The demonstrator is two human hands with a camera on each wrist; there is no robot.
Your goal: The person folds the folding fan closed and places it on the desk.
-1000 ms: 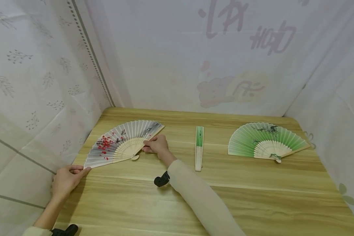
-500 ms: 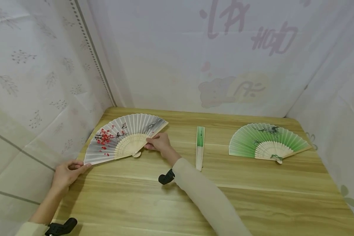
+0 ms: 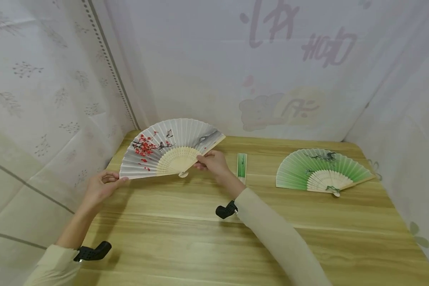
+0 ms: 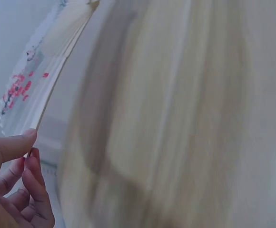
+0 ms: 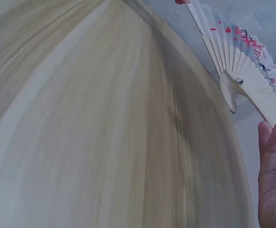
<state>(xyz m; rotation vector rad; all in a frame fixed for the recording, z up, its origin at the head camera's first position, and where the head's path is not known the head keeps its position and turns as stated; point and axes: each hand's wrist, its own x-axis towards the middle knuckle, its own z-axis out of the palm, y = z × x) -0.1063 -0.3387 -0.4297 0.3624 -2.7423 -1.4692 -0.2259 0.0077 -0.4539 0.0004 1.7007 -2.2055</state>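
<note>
A spread folding fan (image 3: pixel 171 139), white and grey with red blossoms and pale ribs, is held up over the left part of the table. My left hand (image 3: pixel 101 186) pinches its left outer corner between thumb and fingers; the left wrist view shows the thumb (image 4: pixel 19 144) on the fan's edge stick. On the other side my right hand (image 3: pixel 214 165) grips the right guard stick, a little out from the pivot. In the right wrist view the fan's pivot end (image 5: pixel 233 85) fans out near my fingers (image 5: pixel 272 152).
A folded green fan (image 3: pixel 241 165) lies mid-table, its lower part hidden behind my right wrist. To the right lies a spread green fan (image 3: pixel 325 171) with a green cord at its pivot. Curtains surround the wooden table (image 3: pixel 186 238) at the back and sides.
Both hands have carried the blossom fan up off the table and to the right, away from the left edge. The two green fans have stayed where they were.
</note>
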